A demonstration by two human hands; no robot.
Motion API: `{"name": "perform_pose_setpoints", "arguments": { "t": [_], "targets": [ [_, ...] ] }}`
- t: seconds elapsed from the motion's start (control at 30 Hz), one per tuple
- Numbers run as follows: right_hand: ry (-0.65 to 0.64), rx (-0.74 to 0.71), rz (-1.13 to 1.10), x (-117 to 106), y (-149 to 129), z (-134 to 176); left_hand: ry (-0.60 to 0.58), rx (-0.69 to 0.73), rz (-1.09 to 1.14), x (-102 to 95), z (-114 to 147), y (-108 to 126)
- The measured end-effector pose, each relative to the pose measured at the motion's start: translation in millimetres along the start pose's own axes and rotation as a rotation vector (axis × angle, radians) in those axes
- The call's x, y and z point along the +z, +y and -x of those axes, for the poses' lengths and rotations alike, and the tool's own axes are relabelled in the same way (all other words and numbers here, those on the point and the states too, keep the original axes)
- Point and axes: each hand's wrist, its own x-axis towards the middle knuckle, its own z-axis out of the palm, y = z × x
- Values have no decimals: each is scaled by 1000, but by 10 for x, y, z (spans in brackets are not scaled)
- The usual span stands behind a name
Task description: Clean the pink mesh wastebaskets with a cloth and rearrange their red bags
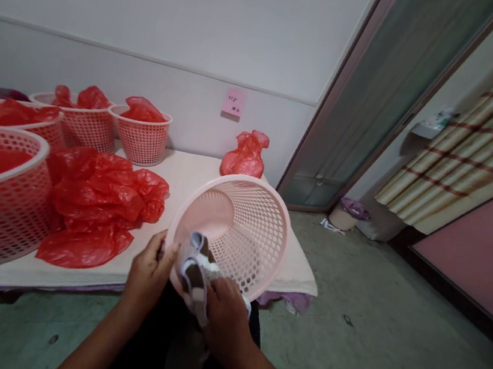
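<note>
A pink plastic basket (265,211) with perforated walls is tipped toward me, its mouth facing my body. Its left rim is gripped by my left hand (149,271), thumb over the edge. My right hand (227,315) is closed on a bunched cloth (198,275), whitish with grey-brown parts, at the basket's near rim. The cloth's exact kind is hard to make out, and part of it is hidden by my fingers. Behind the basket sits a tied red plastic bag (245,155).
Several pink baskets (141,140) holding red bags stand at the left on the white-covered table (185,167). Crumpled red plastic bags (99,201) lie beside them. A small bin (343,215) stands on the floor by the glass door (350,119); a curtain (471,135) hangs at the right.
</note>
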Motion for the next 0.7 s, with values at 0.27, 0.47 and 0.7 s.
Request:
{"name": "perform_pose_setpoints", "arguments": {
  "t": [0.27, 0.47, 0.7],
  "targets": [
    [-118, 24, -339, 48, -182, -115, 9, -17, -4, 136, 226, -88],
    [-417, 124, 196, 3, 317, -192, -1, 186, -83, 53, 67, -122],
    [-363, 203, 167, 152, 423, -317, -27, 342, -114, 147, 139, -64]
  ]
}}
